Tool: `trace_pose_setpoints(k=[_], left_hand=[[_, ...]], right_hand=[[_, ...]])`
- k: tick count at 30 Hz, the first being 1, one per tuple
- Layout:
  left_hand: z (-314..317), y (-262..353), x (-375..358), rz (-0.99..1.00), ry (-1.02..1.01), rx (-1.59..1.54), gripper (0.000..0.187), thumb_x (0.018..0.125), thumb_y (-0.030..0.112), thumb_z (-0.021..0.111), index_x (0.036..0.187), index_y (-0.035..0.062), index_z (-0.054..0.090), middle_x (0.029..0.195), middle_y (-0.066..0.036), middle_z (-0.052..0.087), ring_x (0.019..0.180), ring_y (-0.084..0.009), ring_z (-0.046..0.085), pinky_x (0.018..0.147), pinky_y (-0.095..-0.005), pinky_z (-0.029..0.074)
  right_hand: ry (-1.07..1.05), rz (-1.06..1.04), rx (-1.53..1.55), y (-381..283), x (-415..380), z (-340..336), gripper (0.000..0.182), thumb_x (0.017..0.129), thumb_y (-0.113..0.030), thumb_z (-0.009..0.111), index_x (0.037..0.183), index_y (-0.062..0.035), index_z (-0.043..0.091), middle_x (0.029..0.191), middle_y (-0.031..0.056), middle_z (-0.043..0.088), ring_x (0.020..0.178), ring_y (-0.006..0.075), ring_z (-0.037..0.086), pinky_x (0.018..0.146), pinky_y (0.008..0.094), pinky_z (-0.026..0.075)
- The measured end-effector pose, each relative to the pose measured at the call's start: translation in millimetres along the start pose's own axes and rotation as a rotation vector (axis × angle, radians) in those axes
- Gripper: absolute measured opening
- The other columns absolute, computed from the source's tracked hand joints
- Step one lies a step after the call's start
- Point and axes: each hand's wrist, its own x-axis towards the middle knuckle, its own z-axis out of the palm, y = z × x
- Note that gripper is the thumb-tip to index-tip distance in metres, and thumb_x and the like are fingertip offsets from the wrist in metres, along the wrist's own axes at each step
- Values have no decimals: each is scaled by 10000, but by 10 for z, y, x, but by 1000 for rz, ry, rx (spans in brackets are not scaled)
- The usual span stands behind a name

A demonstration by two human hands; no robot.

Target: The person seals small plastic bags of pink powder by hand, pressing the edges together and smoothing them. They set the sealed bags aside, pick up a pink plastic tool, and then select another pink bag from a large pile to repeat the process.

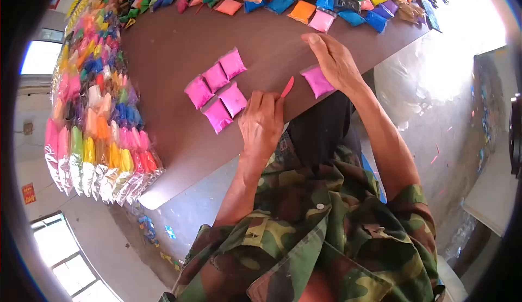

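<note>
My left hand is closed at the near edge of the brown table, with a small pink plastic knife sticking out from the thumb side. Left of it, several bright pink packets in clear film lie in a tight two-row group. A single pink packet lies at the table edge, partly covered by my right hand. The fingers of that hand are stretched out and held side by side, with its edge toward the tabletop. Its palm side is partly hidden.
A heap of small coloured packets spreads along the far side of the table. Along the left side, long clear bags of coloured packets are stacked in rows. Clear plastic sheeting lies beyond the right edge.
</note>
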Motion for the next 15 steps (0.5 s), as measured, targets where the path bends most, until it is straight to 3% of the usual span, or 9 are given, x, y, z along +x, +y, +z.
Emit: trace_pose_setpoints(k=[2, 5, 11, 15], left_hand=[[12, -16, 40, 13, 4, 38, 85, 946, 130, 786, 973, 70, 732, 939, -91, 656, 869, -344, 701, 724, -459, 556], [-23, 124, -82, 4, -59, 6, 78, 937, 122, 785, 957, 73, 727, 948, -90, 661, 877, -339, 699, 736, -457, 556], [-46, 42, 69, 77, -46, 10, 78, 934, 109, 770, 928, 66, 705, 939, -89, 673, 856, -330, 689, 744, -468, 548], [-65, 5, 142, 1, -126, -22, 92, 926, 108, 769, 916, 57, 693, 927, -92, 673, 856, -331, 683, 740, -475, 543]], right_hand=[[76, -114, -28, -64, -171, -60, 262, 997, -277, 767, 1106, -39, 762, 1123, 139, 753, 1128, 356, 703, 1012, 483, 518], [68, -429, -481, -89, -763, -260, 290, 920, -193, 810, 1166, -52, 751, 1220, 108, 724, 1180, 338, 680, 1010, 473, 512], [-37, -469, -628, -94, -943, -181, 461, 850, -195, 842, 1267, -77, 687, 1395, 77, 632, 1274, 283, 631, 1027, 451, 498], [-19, -485, -627, -49, -893, -140, 430, 859, -178, 835, 1249, -76, 686, 1350, 81, 651, 1266, 282, 635, 1016, 443, 501]])
